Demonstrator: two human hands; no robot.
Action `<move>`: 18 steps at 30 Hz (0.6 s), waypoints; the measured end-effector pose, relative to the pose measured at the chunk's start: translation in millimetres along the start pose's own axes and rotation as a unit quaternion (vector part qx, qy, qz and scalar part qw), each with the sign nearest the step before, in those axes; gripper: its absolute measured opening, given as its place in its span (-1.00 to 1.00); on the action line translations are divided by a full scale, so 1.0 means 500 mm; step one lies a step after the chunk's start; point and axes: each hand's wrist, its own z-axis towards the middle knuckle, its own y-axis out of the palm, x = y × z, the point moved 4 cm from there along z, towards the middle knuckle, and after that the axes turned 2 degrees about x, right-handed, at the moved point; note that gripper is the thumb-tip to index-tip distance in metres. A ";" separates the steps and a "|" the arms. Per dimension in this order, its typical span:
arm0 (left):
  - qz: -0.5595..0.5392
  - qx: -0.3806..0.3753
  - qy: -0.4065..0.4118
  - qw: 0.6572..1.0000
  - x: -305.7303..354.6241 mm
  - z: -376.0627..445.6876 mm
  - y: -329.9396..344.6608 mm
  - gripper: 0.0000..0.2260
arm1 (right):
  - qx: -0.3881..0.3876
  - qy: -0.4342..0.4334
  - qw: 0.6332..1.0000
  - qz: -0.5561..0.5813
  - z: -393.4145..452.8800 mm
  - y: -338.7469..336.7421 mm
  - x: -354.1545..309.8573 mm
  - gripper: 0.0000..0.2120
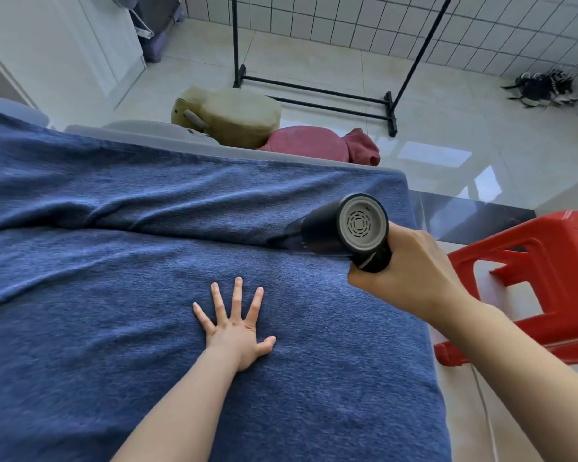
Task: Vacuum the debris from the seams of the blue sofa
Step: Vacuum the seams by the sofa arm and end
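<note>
A lived-in room of a home, with a tiled utility corner.

A sofa (114, 295) draped in blue towelling fills the foreground, on a glossy pale tile floor (431, 155). Behind it lie an olive cushion (244, 115) and a pink cushion (314, 145), and a black clothes rack (314, 91) stands before a white-tiled wall (364, 25). A red plastic stool (531, 278) sits beside the sofa, a white door (80, 45) closes off the left, and a dark plush toy (541, 90) lies by the wall.
</note>
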 end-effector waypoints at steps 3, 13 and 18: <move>0.006 -0.003 -0.006 1.000 0.000 0.000 -0.002 -0.14 | -0.002 -0.008 1.000 -0.015 -0.003 0.017 -0.003 -0.66; -0.005 0.008 -0.009 1.000 0.001 -0.008 -0.009 -0.15 | 0.000 0.005 0.999 -0.047 -0.055 -0.001 0.022 -0.66; 0.002 0.022 -0.023 0.999 0.025 -0.016 -0.016 -0.16 | 0.028 0.071 0.995 -0.064 -0.116 -0.058 0.106 -0.61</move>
